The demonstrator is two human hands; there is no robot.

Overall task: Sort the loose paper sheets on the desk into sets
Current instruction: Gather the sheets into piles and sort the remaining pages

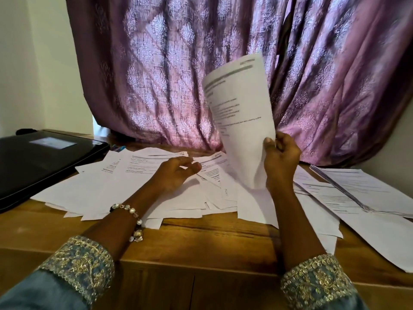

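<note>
Several loose printed paper sheets point(134, 189) lie spread in an overlapping heap across the wooden desk point(201, 238). My right hand point(280, 159) grips one printed sheet point(241, 113) by its lower right edge and holds it upright above the heap, slightly curled. My left hand point(176, 173) hovers just over the middle of the heap with fingers loosely curled, holding nothing. A neater stack of sheets point(366, 191) lies at the right side of the desk.
A shut black laptop point(42, 157) sits at the desk's left. A purple patterned curtain point(201, 63) hangs right behind the desk. A blue pen-like object point(117, 148) peeks out beside the laptop. Bare wood shows along the front edge.
</note>
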